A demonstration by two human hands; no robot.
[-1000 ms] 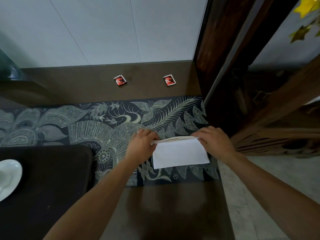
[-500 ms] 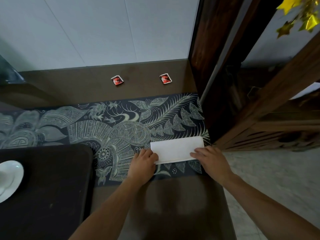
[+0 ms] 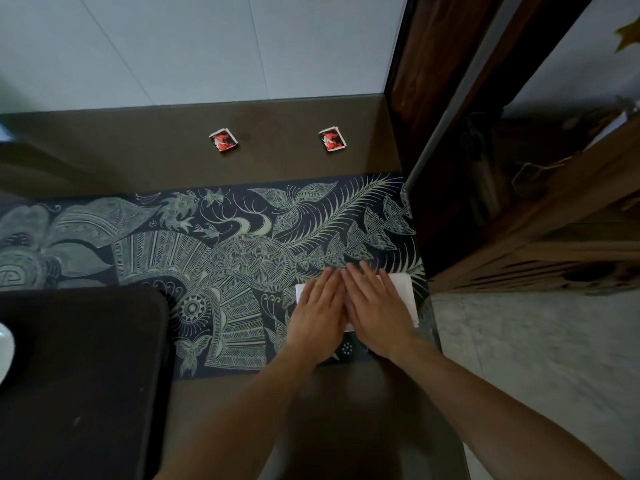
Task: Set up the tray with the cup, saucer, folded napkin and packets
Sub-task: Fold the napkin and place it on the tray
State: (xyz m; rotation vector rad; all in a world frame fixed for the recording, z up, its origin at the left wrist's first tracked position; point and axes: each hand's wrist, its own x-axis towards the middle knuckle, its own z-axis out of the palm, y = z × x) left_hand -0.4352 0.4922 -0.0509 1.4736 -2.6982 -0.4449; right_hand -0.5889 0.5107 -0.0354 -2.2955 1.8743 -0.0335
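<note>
A white folded napkin (image 3: 403, 291) lies on the patterned dark runner near the table's right end. My left hand (image 3: 317, 313) and my right hand (image 3: 375, 306) rest flat on it side by side, fingers stretched forward, covering most of it. Two small red and white packets (image 3: 224, 141) (image 3: 332, 138) lie apart on the bare brown table near the wall. A dark tray (image 3: 79, 375) sits at the lower left. A sliver of a white saucer (image 3: 5, 355) shows on it at the frame's left edge. No cup is in view.
The patterned runner (image 3: 214, 258) crosses the table from left to right. A white wall runs behind the table. Dark carved wooden furniture (image 3: 519, 237) stands close to the table's right edge, with pale floor below it.
The napkin was folded over from its near edge to a narrower strip. Both hands then moved onto it from its corners and now lie flat on top, pressing it down.
</note>
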